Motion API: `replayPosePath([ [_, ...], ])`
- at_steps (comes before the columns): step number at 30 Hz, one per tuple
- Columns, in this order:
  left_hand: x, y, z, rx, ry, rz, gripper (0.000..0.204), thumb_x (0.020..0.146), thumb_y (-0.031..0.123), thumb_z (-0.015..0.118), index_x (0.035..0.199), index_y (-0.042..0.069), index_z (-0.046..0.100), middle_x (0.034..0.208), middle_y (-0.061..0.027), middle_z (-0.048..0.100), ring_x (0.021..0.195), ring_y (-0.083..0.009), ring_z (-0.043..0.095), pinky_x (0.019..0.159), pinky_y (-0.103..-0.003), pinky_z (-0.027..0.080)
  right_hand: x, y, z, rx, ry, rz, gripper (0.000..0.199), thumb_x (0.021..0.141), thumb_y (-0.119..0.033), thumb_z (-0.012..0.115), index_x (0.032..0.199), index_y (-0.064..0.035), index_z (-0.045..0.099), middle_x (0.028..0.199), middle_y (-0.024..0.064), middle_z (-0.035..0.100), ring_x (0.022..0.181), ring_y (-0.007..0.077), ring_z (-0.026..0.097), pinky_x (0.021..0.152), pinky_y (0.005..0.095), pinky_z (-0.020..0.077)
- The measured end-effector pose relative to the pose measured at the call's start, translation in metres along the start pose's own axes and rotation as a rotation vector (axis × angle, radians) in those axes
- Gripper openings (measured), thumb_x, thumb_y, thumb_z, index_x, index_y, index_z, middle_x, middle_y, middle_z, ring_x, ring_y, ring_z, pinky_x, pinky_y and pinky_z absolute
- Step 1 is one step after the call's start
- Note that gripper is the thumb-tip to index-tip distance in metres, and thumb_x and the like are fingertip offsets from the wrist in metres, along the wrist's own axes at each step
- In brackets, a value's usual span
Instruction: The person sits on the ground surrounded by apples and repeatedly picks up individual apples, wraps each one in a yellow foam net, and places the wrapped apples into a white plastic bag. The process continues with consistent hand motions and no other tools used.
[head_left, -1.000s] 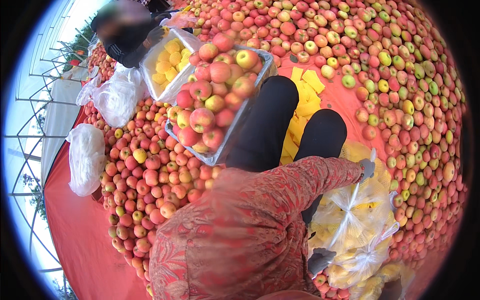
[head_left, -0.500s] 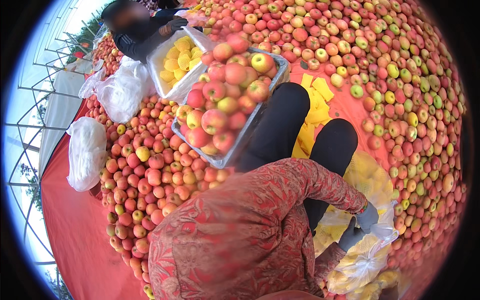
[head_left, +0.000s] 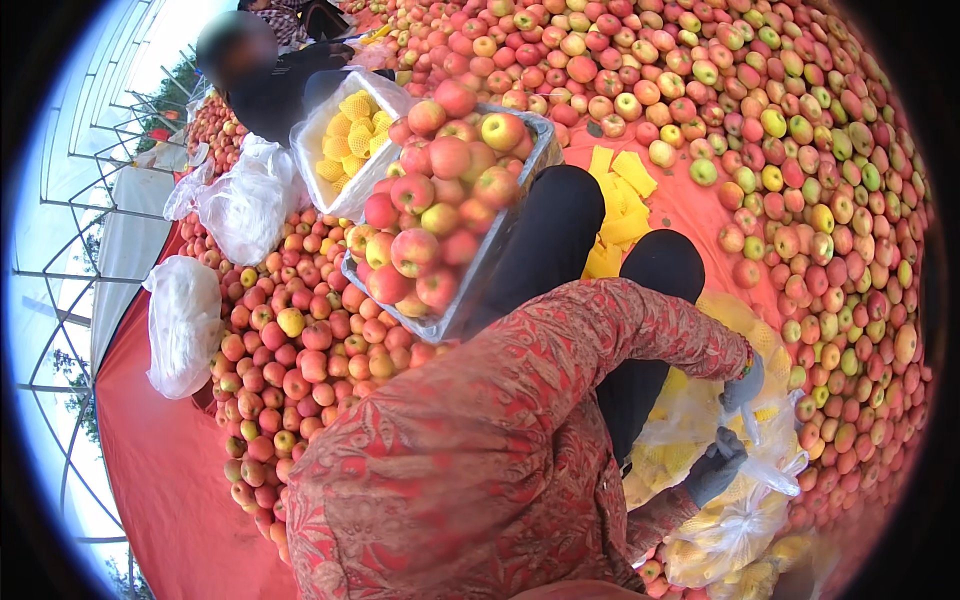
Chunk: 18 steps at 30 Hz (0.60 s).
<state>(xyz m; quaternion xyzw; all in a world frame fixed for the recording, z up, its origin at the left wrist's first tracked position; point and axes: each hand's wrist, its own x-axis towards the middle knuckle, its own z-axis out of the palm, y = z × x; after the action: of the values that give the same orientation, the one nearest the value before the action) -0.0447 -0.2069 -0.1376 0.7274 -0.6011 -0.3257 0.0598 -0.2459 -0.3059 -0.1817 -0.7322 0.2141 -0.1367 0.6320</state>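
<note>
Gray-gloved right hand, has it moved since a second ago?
Yes: the gray-gloved right hand has moved rightward, toward the large apple pile on the picture's right.

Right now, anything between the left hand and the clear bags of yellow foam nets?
Nothing visible: the gloved left hand is right at the clear bags. The right hand, just below it in the picture, is there too. The right knee is up and left of both hands; loose apples lie beyond the bags.

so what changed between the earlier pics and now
The right hand came up and rightward over the yellow-filled bags, close to the left hand, which dipped, then rose partway back. Either hand's grip is unclear. The apple crate stays heaped.
</note>
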Motion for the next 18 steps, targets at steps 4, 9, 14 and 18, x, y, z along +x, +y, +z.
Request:
replayPosePath([
  [4, 0.017, -0.004, 0.031, -0.972, 0.059, 0.101, 0.026, 0.078, 0.032, 0.064, 0.075, 0.006, 0.066, 0.076, -0.0073, 0.066, 0.07, -0.0216, 0.062, 0.065, -0.037, 0.049, 0.012, 0.005, -0.013, 0.448, -0.073, 0.251, 0.034, 0.098, -0.032, 0.037, 0.076, -0.0084, 0.048, 0.085, 0.0092, 0.059, 0.062, 0.0157, 0.045, 0.059, 0.0279, 0.0389],
  [9, 0.017, 0.002, 0.02, -1.526, -0.255, 0.027, 0.034, 0.084, 0.036, 0.061, 0.072, 0.004, 0.062, 0.065, -0.0086, 0.06, 0.06, -0.0192, 0.059, 0.054, -0.031, 0.051, 0.013, -0.012, -0.007, 0.786, -0.272, 0.221, 0.041, 0.098, -0.039, 0.036, 0.068, -0.0112, 0.039, 0.066, 0.0049, 0.047, 0.057, 0.0127, 0.038, 0.051, 0.0248, 0.0295],
  [14, 0.041, -0.013, 0.005, -1.011, -0.367, 0.086, 0.047, 0.082, 0.047, 0.057, 0.057, 0.007, 0.059, 0.054, -0.0044, 0.055, 0.046, -0.0152, 0.05, 0.046, -0.03, 0.041, 0.028, -0.034, -0.002, 0.521, -0.386, 0.214, 0.046, 0.098, -0.039, 0.036, 0.062, -0.0111, 0.036, 0.057, 0.0019, 0.035, 0.052, 0.0127, 0.034, 0.047, 0.025, 0.0272],
  [18, 0.049, -0.048, -0.006, -1.142, -0.487, 0.038, 0.048, 0.083, 0.047, 0.055, 0.054, 0.008, 0.055, 0.052, -0.0023, 0.05, 0.043, -0.0125, 0.042, 0.043, -0.029, 0.033, 0.03, -0.026, 0.002, 0.452, -0.213, 0.329, 0.045, 0.097, -0.04, 0.037, 0.064, -0.0098, 0.04, 0.058, 0.0026, 0.038, 0.053, 0.0152, 0.036, 0.05, 0.0287, 0.0286],
])
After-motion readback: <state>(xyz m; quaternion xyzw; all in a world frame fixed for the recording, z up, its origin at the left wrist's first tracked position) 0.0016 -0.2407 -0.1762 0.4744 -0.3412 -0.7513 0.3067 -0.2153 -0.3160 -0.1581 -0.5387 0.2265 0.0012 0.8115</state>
